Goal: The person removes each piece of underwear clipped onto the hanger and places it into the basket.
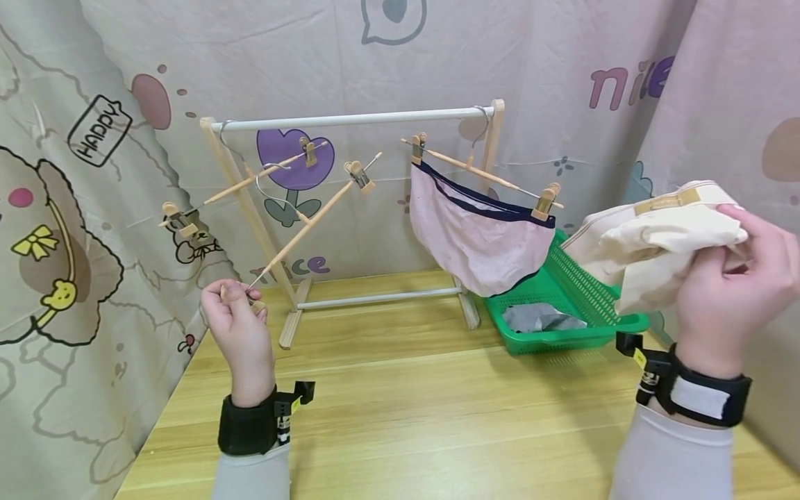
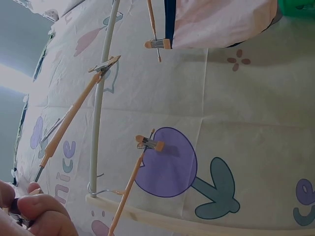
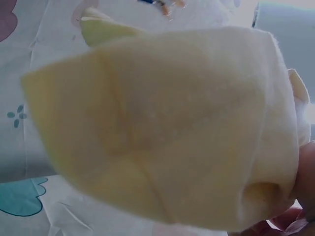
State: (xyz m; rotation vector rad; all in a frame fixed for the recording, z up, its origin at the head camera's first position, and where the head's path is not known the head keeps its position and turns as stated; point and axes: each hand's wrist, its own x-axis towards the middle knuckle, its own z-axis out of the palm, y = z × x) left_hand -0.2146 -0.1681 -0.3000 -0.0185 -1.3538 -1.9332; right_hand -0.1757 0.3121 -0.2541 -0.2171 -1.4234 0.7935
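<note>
My left hand (image 1: 240, 326) grips one clip end of a wooden clip hanger (image 1: 328, 206), which slants up to the right with its metal hook on the upper left side. In the left wrist view, the hanger's bar (image 2: 69, 123) rises from my curled fingers to its far clip. At the right, my right hand (image 1: 737, 292) pinches cream underpants (image 1: 656, 236) by one side, holding them in the air above the basket's right side. This fabric (image 3: 172, 128) fills most of the right wrist view and hides most of the fingers.
A small rack with a white rail (image 1: 356, 119) stands at the back. On it hang a bare clip hanger (image 1: 234, 187) and pink underpants (image 1: 478, 222) with navy trim, clipped to another. A green basket (image 1: 581, 338) holds grey cloth (image 1: 540, 317) on the wooden table (image 1: 400, 417).
</note>
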